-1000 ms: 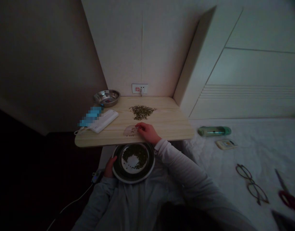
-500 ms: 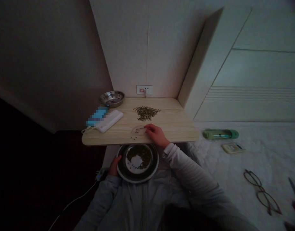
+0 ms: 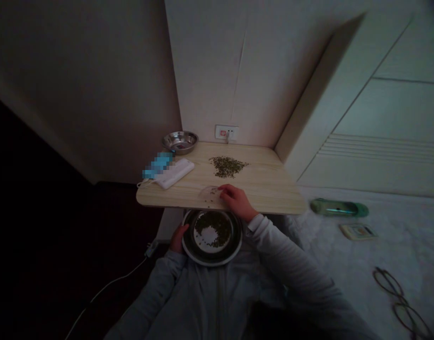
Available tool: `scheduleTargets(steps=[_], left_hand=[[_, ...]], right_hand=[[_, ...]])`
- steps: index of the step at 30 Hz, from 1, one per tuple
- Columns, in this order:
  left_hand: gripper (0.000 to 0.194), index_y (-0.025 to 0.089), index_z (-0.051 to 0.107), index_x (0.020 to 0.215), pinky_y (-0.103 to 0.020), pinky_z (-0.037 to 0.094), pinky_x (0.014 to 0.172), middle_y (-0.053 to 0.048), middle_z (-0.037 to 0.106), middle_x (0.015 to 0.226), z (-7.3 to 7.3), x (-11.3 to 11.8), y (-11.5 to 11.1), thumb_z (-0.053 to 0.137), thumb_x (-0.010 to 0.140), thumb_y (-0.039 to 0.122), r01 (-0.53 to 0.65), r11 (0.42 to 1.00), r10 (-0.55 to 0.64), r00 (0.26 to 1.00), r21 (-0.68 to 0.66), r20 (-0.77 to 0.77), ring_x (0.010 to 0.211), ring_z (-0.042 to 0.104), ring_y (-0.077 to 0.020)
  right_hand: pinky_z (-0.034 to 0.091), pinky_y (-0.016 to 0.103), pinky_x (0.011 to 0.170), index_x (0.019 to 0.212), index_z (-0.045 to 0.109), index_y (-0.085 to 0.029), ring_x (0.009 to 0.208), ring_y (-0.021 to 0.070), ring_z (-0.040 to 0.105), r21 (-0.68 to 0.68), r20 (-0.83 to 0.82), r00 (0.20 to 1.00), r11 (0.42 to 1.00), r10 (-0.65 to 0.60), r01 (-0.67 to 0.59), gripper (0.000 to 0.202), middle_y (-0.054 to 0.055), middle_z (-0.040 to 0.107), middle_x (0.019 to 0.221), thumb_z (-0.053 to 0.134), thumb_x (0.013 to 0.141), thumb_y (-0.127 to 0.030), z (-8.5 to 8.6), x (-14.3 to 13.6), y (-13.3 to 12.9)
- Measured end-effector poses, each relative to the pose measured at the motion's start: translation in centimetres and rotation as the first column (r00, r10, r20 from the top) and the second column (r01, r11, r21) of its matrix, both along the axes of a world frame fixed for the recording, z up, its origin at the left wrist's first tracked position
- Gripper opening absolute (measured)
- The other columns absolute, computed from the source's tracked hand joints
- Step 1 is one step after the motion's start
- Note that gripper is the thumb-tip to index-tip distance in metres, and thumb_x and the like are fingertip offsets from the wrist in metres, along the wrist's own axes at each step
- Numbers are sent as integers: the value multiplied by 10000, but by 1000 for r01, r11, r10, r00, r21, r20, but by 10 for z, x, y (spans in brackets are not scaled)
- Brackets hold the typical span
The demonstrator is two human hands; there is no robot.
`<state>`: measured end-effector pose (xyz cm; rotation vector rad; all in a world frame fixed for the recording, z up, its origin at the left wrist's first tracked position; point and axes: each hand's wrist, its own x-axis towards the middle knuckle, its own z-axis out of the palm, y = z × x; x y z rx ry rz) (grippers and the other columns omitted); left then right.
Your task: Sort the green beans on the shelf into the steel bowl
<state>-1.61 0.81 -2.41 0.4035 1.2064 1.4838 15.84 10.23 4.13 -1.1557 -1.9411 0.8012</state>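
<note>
My left hand [image 3: 179,237] is closed on the left rim of a round, white-edged bowl [image 3: 212,260] below the table's front edge. Small dark green grains [image 3: 222,229] lie in a ring inside it, round a bare pale patch. My right hand [image 3: 237,200] is over the front of the table, fingers pinched at the right edge of a clear, round, shallow piece [image 3: 207,192], perhaps a lid. A few grains lie in or beside it; I cannot tell which. Beyond it is a spread pile of similar grains [image 3: 227,166] on the wooden tabletop [image 3: 266,177].
A metal bowl [image 3: 180,142] stands at the table's back left. In front of it are a pixelated blue screen [image 3: 158,165] and a white power bank [image 3: 175,174] with a cable. On the bed at right lie a green bottle [image 3: 339,208], a small pale box [image 3: 358,231] and eyeglasses [image 3: 401,295].
The view has turned, so the whole scene sits farther right and slightly tilted. Both hands keep about the same places on the bowl and the clear piece.
</note>
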Motion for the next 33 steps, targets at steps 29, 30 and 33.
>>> scheduleTargets(steps=[29,30,33], left_hand=[[138,197,631,493,-379,404,827,-40,672,621,-3,-3,2,657,434,320,8,999,-7,1000,-47,25,795,596,-265],[137,198,636,499,-385,400,835,-41,674,626,-4,-3,2,651,441,322,5,998,-3,999,-56,37,794,596,-266],[102,214,631,478,-419,384,854,-40,655,569,-9,-4,0,629,476,316,4,998,-2,1000,-66,26,793,595,-283]], right_hand=[[351,216,580,885,601,-143,578,95,458,-16,5,1000,1000,-23,23,249,-2,556,649,439,698,-167,2,-8,9],[353,213,581,883,604,-147,580,94,461,-12,12,1000,1000,-19,19,251,-4,559,646,441,694,-157,2,-8,9],[357,206,575,886,612,-161,568,89,463,4,26,1000,1000,-6,6,263,-9,568,637,445,684,-140,2,-6,8]])
